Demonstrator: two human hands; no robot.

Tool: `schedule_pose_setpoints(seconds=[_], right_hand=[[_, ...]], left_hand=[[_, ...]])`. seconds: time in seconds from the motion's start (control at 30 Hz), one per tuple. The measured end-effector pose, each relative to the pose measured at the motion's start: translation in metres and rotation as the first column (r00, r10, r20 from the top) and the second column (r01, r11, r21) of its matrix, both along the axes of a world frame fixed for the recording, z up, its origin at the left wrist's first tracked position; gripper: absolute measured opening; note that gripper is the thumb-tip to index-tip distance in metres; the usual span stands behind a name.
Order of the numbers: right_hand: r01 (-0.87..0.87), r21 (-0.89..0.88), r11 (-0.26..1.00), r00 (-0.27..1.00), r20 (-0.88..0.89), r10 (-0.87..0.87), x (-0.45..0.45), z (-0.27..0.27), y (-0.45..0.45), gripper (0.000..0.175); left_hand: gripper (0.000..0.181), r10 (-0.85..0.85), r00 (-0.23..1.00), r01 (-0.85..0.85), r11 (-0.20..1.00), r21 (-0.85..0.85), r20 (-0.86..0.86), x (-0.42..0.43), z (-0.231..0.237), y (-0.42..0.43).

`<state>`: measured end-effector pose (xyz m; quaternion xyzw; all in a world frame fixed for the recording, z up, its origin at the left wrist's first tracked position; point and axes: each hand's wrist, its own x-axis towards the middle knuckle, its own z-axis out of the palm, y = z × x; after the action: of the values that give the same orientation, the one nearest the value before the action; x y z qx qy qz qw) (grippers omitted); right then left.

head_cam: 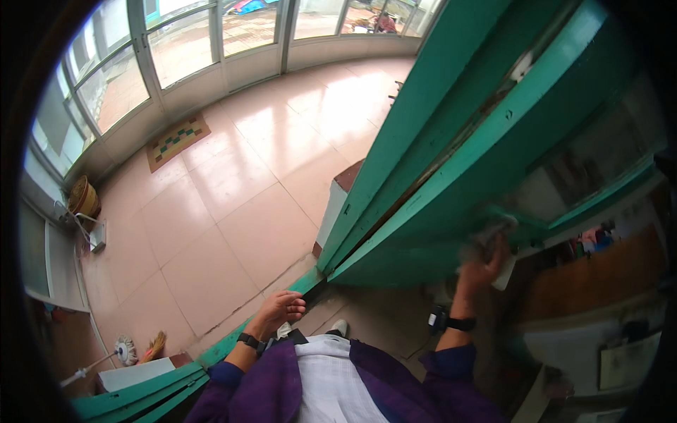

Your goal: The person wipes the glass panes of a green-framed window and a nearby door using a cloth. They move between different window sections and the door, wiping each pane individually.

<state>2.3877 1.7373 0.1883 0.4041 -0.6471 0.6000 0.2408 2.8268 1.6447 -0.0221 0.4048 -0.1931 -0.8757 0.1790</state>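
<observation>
A green painted wooden door (423, 238) stands open at the right, with a glass pane in its upper part. Against its face near the pane is my right hand (482, 264), blurred, shut on a greyish cloth (489, 230). Something pale, perhaps part of the cloth, shows beside the palm. My left hand (283, 309) hangs in front of my body above the green door sill (304, 280), fingers loosely curled, holding nothing that I can see. Both wrists wear dark bands, and a small black device is at the right one.
Beyond the sill lies a pink tiled floor with a patterned doormat (178, 140). A wicker basket (83, 196), a metal-framed object (97, 235), a mop (125, 350) and a straw broom (154, 346) are at the left. Framed windows line the far side. Brown wooden furniture (592, 275) stands at the right.
</observation>
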Motion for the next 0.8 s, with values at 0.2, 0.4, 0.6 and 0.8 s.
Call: schedule_pose_setpoints(seconds=[0.2, 0.4, 0.6, 0.8], right_hand=[[0.036, 0.205, 0.978, 0.938, -0.345, 0.037, 0.070, -0.003, -0.022, 0.038], [0.277, 0.109, 0.955, 0.910, -0.349, -0.224, -0.010, -0.023, -0.002, 0.027], [0.403, 0.092, 0.911, 0.915, -0.069, -0.398, -0.125, -0.030, 0.044, 0.026], [0.333, 0.260, 0.906, 0.940, -0.015, -0.341, -0.146, -0.051, 0.046, 0.028]], left_hand=[[0.019, 0.015, 0.999, -0.016, 1.000, 0.022, 0.030, 0.031, -0.011, 0.007], [0.022, -0.031, 0.999, 0.030, 0.999, 0.010, 0.033, 0.042, -0.021, 0.004], [0.020, -0.026, 0.997, 0.027, 1.000, -0.012, 0.072, 0.051, -0.016, -0.003], [0.017, -0.031, 0.997, 0.033, 0.999, -0.030, 0.069, 0.044, -0.017, -0.009]])
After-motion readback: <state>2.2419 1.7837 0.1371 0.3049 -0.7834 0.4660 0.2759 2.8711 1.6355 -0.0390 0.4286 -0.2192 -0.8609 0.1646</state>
